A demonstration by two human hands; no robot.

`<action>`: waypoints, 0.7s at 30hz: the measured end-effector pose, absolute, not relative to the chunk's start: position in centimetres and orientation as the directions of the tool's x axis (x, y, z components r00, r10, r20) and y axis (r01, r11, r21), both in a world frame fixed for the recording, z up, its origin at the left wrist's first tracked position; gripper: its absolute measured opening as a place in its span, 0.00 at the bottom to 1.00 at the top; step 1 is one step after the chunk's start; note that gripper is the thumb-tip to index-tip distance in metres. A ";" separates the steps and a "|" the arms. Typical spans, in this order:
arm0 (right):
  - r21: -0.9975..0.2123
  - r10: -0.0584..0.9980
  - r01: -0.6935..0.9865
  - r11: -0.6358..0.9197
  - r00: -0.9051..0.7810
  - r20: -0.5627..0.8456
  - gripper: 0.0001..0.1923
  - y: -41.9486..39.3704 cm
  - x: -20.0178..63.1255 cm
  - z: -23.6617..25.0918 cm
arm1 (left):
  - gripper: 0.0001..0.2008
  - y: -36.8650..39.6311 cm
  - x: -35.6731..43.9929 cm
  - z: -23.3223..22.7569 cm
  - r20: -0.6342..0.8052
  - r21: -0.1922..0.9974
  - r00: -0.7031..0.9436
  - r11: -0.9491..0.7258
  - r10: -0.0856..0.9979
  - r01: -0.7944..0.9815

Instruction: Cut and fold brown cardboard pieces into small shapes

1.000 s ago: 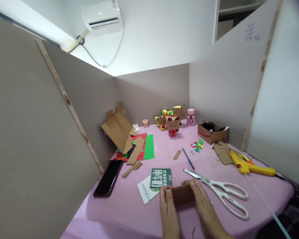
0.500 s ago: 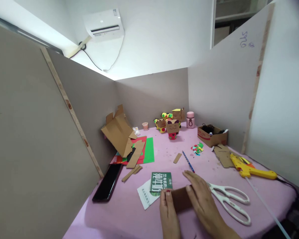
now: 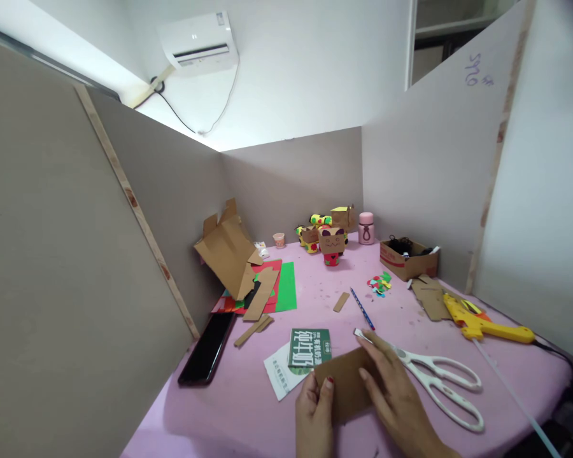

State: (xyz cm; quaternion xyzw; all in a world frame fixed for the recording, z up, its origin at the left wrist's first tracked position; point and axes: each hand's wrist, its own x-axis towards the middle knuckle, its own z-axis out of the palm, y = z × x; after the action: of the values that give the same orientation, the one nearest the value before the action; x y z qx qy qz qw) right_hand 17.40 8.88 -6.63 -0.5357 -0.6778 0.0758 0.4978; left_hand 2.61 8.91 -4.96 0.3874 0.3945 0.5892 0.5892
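Low in the centre of the frame, a brown cardboard piece point(image 3: 347, 385) lies on the pink counter point(image 3: 229, 407). The left hand point(image 3: 312, 416) pinches its left edge in a clenched grip; the right hand point(image 3: 391, 394) presses flat on it, fingers released. This looks like flattening a fold; a firm crease seems due, the scissors point(image 3: 439, 381) lying just right.

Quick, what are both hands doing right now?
Left hand: fingers pinching the cardboard piece.
Right hand: open, fingers lying flat on the same cardboard piece.
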 end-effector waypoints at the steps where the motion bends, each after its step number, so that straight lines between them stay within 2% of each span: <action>1: -0.741 0.830 0.562 0.367 0.162 0.534 0.23 8.8 17.7 -6.7 | 0.16 9.0 2.6 -5.1 -0.034 0.907 -0.003 0.030 0.999 -0.420; 2: -0.836 0.866 0.446 0.318 0.221 0.448 0.23 8.8 18.0 -6.7 | 0.17 9.1 2.6 -5.3 -0.060 0.892 -0.002 0.053 0.998 -0.450; 4: -0.962 0.948 0.158 0.221 0.198 0.250 0.21 8.8 18.3 -6.9 | 0.18 9.3 2.6 -5.6 -0.101 0.863 -0.002 0.086 0.995 -0.498; 7: -0.982 0.997 -0.175 0.072 0.015 0.071 0.15 8.6 18.3 -6.8 | 0.18 9.4 2.5 -5.6 -0.137 0.831 -0.005 0.113 0.991 -0.544; 10: -0.960 1.000 -0.279 0.009 0.013 0.006 0.15 8.2 18.3 -6.1 | 0.18 9.5 2.0 -5.3 -0.156 0.801 -0.002 0.125 0.988 -0.586; 14: -0.897 0.958 -0.441 0.023 0.266 -0.106 0.17 8.2 19.7 -5.8 | 0.18 9.6 0.7 -4.7 -0.189 0.775 -0.050 0.118 0.981 -0.621; 17: -0.881 0.896 -0.473 0.026 0.401 -0.189 0.20 8.3 21.3 -6.2 | 0.18 9.7 -0.1 -4.4 -0.217 0.771 -0.093 0.113 0.972 -0.626; 21: -0.887 0.938 -0.461 -0.027 0.294 -0.181 0.18 8.3 21.7 -6.4 | 0.16 9.6 -0.4 -4.6 -0.211 0.784 -0.112 0.100 0.971 -0.613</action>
State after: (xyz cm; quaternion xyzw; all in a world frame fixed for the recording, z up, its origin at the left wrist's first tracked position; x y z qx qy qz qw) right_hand 21.69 8.31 -6.44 -0.4732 -0.2520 0.5379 0.6506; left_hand -0.39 9.64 -4.62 0.2259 0.3963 0.6316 0.6268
